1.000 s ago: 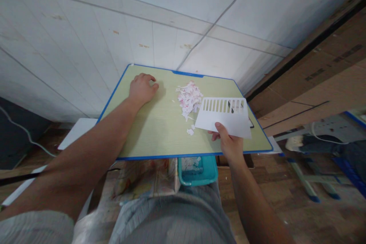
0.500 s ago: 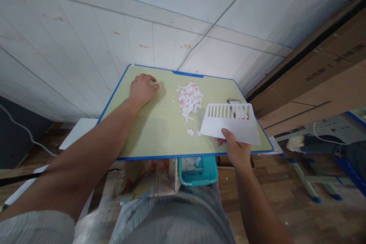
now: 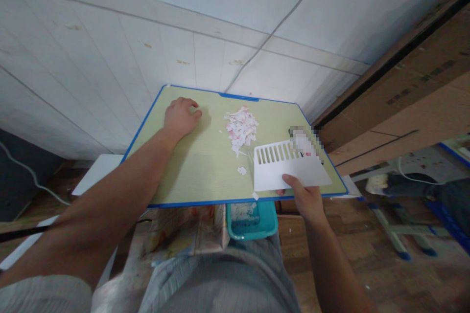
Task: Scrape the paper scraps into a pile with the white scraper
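My right hand (image 3: 303, 195) grips a white slotted sheet (image 3: 279, 173) by its near edge, thumb on top. A row of long slots runs along the sheet's far side. The sheet is low over the right part of the table (image 3: 198, 171). Left of it lies a heap of torn white and pinkish paper scraps (image 3: 242, 127). One loose scrap (image 3: 242, 170) lies nearer me, and another scrap (image 3: 255, 196) is at the front edge. My left hand (image 3: 181, 116) rests on the table's far left, fingers loosely bent, thumb apart, nothing in it.
Below the front edge sits a teal plastic basket (image 3: 253, 232) with pale bits in it, over my lap. A pixelated item (image 3: 306, 142) lies at the table's right. A white wall (image 3: 165, 54) stands behind; cardboard boxes (image 3: 404, 102) stand to the right.
My right hand has drawn the slotted sheet toward the front edge and slightly left. A small scrap beside the sheet has moved to that edge. My left hand stays in place.
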